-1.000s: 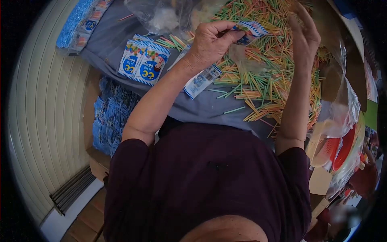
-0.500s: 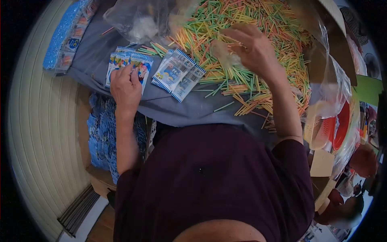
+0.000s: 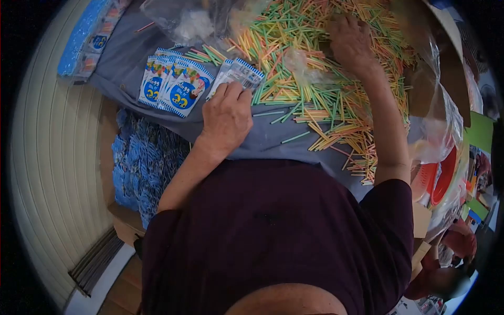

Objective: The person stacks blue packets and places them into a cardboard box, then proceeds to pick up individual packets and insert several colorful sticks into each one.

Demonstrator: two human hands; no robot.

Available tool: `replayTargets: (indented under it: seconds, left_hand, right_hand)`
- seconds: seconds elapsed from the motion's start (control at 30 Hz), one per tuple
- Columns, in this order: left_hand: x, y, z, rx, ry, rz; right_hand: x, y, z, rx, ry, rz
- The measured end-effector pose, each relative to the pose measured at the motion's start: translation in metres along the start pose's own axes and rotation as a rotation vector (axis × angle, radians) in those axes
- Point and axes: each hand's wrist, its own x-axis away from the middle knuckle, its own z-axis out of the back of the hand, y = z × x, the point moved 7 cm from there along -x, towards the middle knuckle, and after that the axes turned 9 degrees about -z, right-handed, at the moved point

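At the far left a long blue bundle of packets [image 3: 86, 39] lies along the edge of the grey cloth [image 3: 257, 139], its upper end cut off by the frame. Below it a heap of blue packets [image 3: 139, 163] fills a cardboard box [image 3: 126, 223] beside the person's lap; the single packets in it are too crumpled to tell apart. On the cloth a fan of small flat packets [image 3: 176, 86] lies face up, white with blue toothed borders, a round blue patch and a cartoon figure; their print is too small to read. Just to the right the left hand [image 3: 227, 115] lies palm down on a second small stack of packets [image 3: 239, 76], fingers spread flat and pressing on their lower ends, not clenched; these are turned face down, pale with a barcode, and their lower half is hidden beneath the hand. Above, a clear crinkled plastic bag [image 3: 189, 23] holds something pale that cannot be made out. Further right a broad heap of thin straight sticks [image 3: 315, 79] in green, orange, yellow and pink spreads over the cloth. The right hand [image 3: 350, 43] reaches into the heap's far side, fingers bent down among the sticks; whether it grips any cannot be told. At the right edge clear plastic sheeting [image 3: 438, 126] and red plastic ware [image 3: 441, 181] are blurred
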Motion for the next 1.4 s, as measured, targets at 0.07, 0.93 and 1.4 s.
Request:
replayTargets:
  seconds: [0.07, 0.93, 1.4]
  left_hand:
    - [0.004, -0.007, 0.0, -0.007, 0.021, -0.008]
    - [0.005, 0.004, 0.022, 0.339, 0.258, -0.04]
    - [-0.004, -0.007, -0.007, -0.002, 0.116, -0.038]
  right_hand:
    - [0.005, 0.001, 0.005, -0.052, -0.005, -0.045]
    - [-0.001, 0.013, -0.007, -1.216, 0.017, -0.269]
    - [0.018, -0.002, 0.018, -0.706, 0.32, -0.01]
